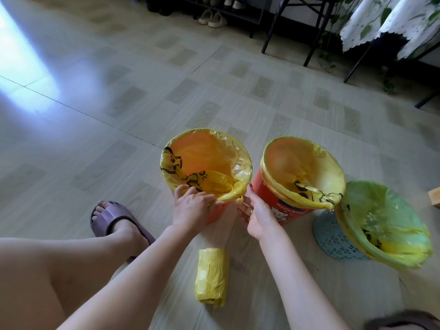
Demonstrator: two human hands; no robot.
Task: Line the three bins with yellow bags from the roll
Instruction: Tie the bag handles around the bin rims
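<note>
Both hands are on the near rim of the left orange bin (214,217). The left hand (192,208) pinches the yellow bag (204,160) against the edge, and the right hand (256,215) grips its gathered corner, probably tightening slack so the liner stays folded over. To the right, the middle orange bin (271,206) and the blue perforated bin (333,239) already wear bags. The roll (212,277) lies on the floor (95,103), near, between the forearms.

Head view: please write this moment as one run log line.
left hand: grips bag edge | right hand: pinches bag edge | left bin: being lined | roll: on floor
</note>
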